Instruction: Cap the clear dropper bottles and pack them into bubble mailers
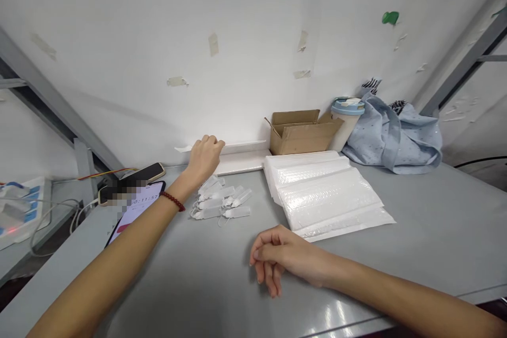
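My left hand (206, 158) reaches to the back of the table, its fingers closed over a thin white strip (244, 143) that looks like paper or card. Just below the strip lies a flat, pale pinkish-white stack or box (245, 162), partly hidden by the hand. Several small translucent plastic tubes with thin loops (222, 199) lie in a pile near my left wrist. My right hand (283, 256) hovers or rests over the front middle of the table, fingers loosely curled and apart, with nothing visible in it. White bubble mailers (328, 195) lie beyond it.
An open cardboard box (303, 134), a lidded cup (345, 121) and a light-blue cloth bag (396, 137) stand against the wall. At left are a phone showing a timer (138, 206), a dark device (132, 182) with cables and a power strip (27, 208).
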Demonstrator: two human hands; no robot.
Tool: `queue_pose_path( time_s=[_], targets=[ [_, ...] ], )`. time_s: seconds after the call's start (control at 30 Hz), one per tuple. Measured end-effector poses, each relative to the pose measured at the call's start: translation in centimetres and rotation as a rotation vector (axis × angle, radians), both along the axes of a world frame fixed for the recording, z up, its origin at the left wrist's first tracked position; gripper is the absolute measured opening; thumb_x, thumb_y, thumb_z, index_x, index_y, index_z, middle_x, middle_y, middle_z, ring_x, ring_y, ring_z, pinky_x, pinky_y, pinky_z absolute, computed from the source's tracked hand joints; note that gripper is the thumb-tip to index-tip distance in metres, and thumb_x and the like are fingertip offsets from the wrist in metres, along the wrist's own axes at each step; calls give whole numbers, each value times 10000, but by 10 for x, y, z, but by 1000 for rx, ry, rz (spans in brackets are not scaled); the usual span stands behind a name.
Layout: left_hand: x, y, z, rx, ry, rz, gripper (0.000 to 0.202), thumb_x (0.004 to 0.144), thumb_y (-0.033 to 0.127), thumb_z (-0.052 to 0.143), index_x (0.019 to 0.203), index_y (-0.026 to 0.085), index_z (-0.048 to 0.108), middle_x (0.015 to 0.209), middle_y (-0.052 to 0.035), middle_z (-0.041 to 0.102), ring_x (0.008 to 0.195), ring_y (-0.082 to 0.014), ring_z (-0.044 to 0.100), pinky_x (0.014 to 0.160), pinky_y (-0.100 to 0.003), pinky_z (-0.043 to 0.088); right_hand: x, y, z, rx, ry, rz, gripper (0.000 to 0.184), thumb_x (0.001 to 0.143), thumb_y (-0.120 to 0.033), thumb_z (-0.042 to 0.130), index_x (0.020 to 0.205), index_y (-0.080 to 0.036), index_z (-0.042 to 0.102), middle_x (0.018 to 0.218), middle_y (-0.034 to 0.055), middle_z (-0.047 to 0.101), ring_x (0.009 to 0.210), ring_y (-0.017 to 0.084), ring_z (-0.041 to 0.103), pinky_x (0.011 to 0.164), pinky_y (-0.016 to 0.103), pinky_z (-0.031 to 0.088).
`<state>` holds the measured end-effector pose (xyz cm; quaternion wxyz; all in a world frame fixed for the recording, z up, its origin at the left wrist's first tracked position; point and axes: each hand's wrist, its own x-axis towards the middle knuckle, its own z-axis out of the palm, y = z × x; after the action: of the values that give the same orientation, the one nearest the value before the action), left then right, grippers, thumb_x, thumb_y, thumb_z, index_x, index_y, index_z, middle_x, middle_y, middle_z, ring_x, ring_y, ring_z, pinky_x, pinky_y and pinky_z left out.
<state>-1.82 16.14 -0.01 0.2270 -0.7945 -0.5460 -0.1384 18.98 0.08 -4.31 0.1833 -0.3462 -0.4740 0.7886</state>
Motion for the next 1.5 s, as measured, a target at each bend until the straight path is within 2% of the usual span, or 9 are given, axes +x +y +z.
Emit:
queue_pose_path(
  time_s=[0.13,0.3,0.4,0.63,0.93,1.07,1.2,1.33,1.5],
  targets=[
    [-17,-30,8,107,-36,-33,366,808,29,398,1061,173,621,1004,-116,616,937,-260,529,747,-375,440,11,8,14,197,-28,-172,185,796,-310,483,783,-136,545,695,42,621,550,133,620,457,230,478],
    [-28,-78,4,292,-111,-349,314,833,32,416,1008,202,612,969,-86,625,868,-207,548,760,-361,468,45,25,41,1066,-289,-702,256,857,-267,470,1099,-207,532,1183,82,547,1135,216,501,987,429,401],
    [-19,-101,-4,406,-121,-495,303,845,29,444,1033,214,591,950,-86,629,862,-193,561,738,-345,488,60,31,54,1271,-369,-690,296,884,-332,478,1165,-250,524,1298,69,478,1226,237,429,1018,441,376],
    [16,-143,-12,427,157,-694,210,876,83,476,1033,128,609,922,-104,677,842,-212,606,693,-346,485,48,20,45,974,-500,-202,554,810,-450,596,1292,-238,425,1322,89,483,1213,261,458,1008,464,391],
    [21,-162,-16,312,98,-734,243,908,129,439,1053,117,633,987,-107,695,902,-219,604,761,-364,448,42,28,39,594,-261,-303,319,750,-263,623,1047,-184,535,971,63,606,775,156,580,711,327,470],
    [11,-156,-11,247,-252,-608,328,938,383,404,1021,181,648,1118,-115,656,1110,-277,516,914,-482,385,47,29,48,648,-316,-258,222,777,-240,583,992,-187,560,780,17,592,669,130,531,620,281,421],
    [-5,-150,4,-233,-861,-152,385,856,369,524,1204,208,552,1205,-116,604,1101,-273,541,852,-423,463,48,25,50,787,-401,-158,226,808,-224,558,1034,-217,565,774,-3,573,725,139,528,666,286,434],
    [-13,-145,11,-1056,-1117,-92,328,782,219,511,1085,185,633,724,-7,688,645,-165,638,575,-254,470,40,19,40,900,-496,-180,195,846,-210,496,1026,-220,571,890,30,579,816,166,541,714,319,468],
    [-2,-147,4,-1200,-1279,-101,312,673,85,462,858,190,690,511,56,596,492,-120,572,492,-217,400,27,0,31,1188,-557,-97,286,870,-140,400,1125,-232,495,1182,89,497,1107,216,482,935,411,420]
  ],
)
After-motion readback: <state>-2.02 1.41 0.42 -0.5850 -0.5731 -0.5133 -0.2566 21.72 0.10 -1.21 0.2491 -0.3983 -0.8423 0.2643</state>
